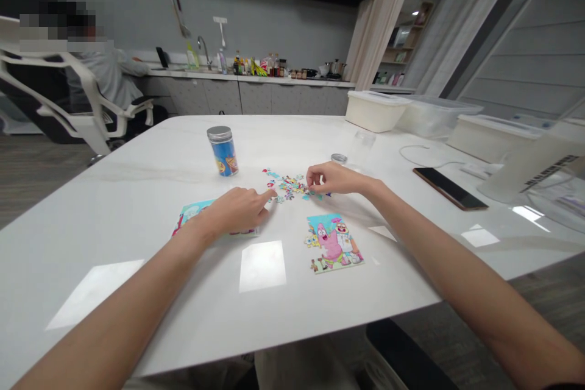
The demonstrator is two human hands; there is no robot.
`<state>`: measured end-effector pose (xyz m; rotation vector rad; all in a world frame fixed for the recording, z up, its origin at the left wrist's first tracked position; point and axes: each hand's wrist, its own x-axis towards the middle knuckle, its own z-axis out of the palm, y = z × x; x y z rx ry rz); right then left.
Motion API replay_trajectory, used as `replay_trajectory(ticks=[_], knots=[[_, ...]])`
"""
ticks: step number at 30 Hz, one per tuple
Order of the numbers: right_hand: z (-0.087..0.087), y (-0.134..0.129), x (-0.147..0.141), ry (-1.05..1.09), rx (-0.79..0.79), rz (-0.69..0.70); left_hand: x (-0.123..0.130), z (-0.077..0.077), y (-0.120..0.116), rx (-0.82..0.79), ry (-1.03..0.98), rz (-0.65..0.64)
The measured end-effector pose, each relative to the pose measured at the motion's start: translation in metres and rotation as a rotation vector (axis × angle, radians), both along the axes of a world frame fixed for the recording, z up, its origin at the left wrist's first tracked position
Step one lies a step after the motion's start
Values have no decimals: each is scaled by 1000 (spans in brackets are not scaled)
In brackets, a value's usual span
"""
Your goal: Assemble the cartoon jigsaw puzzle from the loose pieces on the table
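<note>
At puzzle pieces (292,185), the left grip (242,207) points, thumb apart; whether the curled right grip (336,178) pinches one, I cannot tell.

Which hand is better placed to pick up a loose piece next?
Probably the right hand: curled pinch-like at the loose pieces, while the left hand points at their edge.
</note>
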<state>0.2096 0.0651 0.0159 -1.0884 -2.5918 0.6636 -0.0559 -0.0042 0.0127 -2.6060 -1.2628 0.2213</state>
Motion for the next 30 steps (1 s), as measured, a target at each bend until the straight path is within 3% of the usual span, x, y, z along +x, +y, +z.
replay_trajectory(ticks=[5,12,17,24,30], knots=[[11,-14,-13,62,-286,202,-1,-1,1,84,-30,-31],[9,-17,-14,89,-485,193,1,-1,-2,174,-108,-121],[8,-16,-13,107,-554,200,6,-8,-5,276,-182,-311],[8,-18,-16,144,-609,231,17,-10,-20,487,-111,-687],[9,-25,-23,144,-653,257,27,-7,-33,695,-166,-790]])
